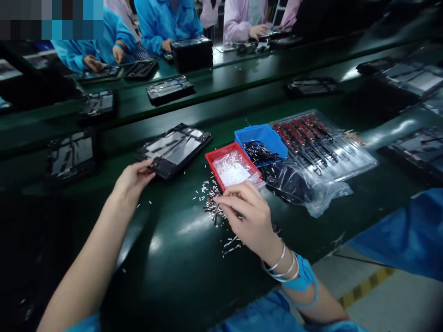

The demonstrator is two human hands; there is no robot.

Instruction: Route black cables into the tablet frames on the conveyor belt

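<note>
My left hand [134,180] pinches the near left corner of a black rectangular device [178,147], whose open back shows silvery panels and dark strips. Over a small pile of tiny black and white parts [212,203], my right hand [244,212] has its thumb and fingertips pressed together; what sits between them is too small to make out. Just beyond that hand stands a red bin [212,167] holding a plastic bag of small white pieces [235,168]. Touching it is a blue bin [261,131] with short black pieces.
A clear tray [360,159] holds rows of red and black wired parts. A plastic bag [308,189] lies before it. More black devices rest to the left [71,154] and on the far strip [169,88]. Co-workers in blue [162,23] and pink sit opposite.
</note>
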